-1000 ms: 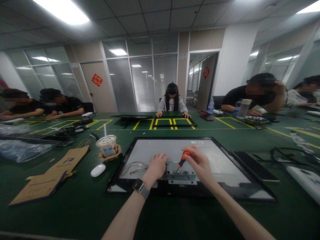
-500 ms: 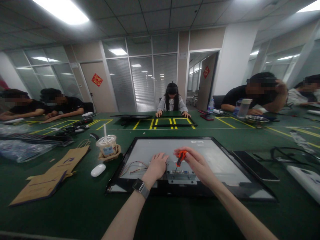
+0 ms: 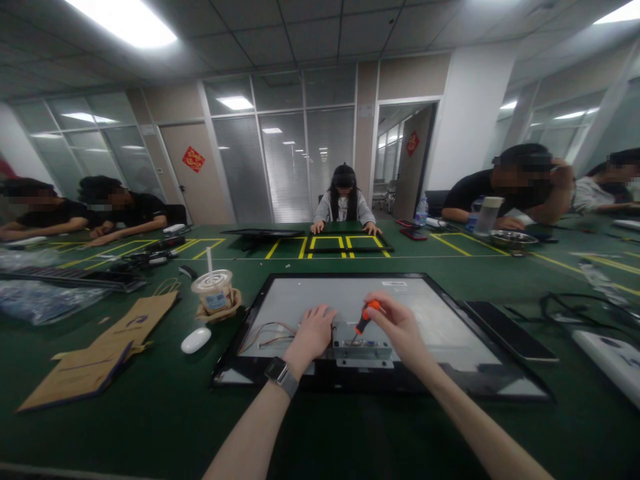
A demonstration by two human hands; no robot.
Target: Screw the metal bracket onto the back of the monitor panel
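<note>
A black-framed monitor panel [image 3: 440, 313] lies face down on the green table in front of me. A small metal board cover [image 3: 364, 352] sits at its middle, with coloured wires [image 3: 263, 333] running left from it. My right hand [image 3: 397, 327] is closed round an orange-handled screwdriver [image 3: 364, 322], its tip down on the metal cover. My left hand [image 3: 314, 335], with a watch on the wrist, rests flat on the panel just left of the cover, fingers spread.
A lidded drink cup with a straw [image 3: 214, 291], a white mouse [image 3: 195, 340] and a brown paper bag [image 3: 100, 353] lie to the left. A dark slab [image 3: 507, 330] and black cables [image 3: 575, 308] lie to the right. Several people sit round the table [image 3: 150, 420].
My right hand swung the screwdriver handle left, then back to the right, with the tip staying on the metal cover. My left hand stayed put.
</note>
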